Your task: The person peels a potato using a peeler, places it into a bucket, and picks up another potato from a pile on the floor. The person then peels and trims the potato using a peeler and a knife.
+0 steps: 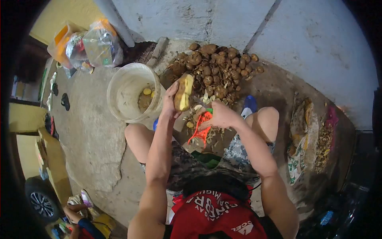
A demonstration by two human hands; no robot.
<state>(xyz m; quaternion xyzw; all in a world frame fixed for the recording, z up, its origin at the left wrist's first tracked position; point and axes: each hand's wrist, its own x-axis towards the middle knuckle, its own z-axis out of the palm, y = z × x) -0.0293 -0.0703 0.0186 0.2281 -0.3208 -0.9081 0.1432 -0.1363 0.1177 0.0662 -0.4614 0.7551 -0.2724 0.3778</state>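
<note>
My left hand (171, 100) is closed around a long, brown-skinned tuber (185, 92). Bare yellow flesh shows along its right side, with a notch midway. To the right and slightly lower, my right hand (225, 116) has its fingers curled round a tool with a green handle (209, 110); the rest of the tool is mostly hidden. Just below those fingers is an orange-red, open-framed plastic piece (203, 128), and I cannot tell whether it is held too. Pale peelings (211, 137) litter the floor beneath both hands.
Beyond my hands, a heap of soil-covered brown tubers (215, 67) lies by the wall. Left of it stands a white bucket (119, 93) with a few yellow pieces inside. Plastic bags (101, 46) sit farther back. Sacks (302, 135) lie to the right. Another person (83, 223) sits at lower left.
</note>
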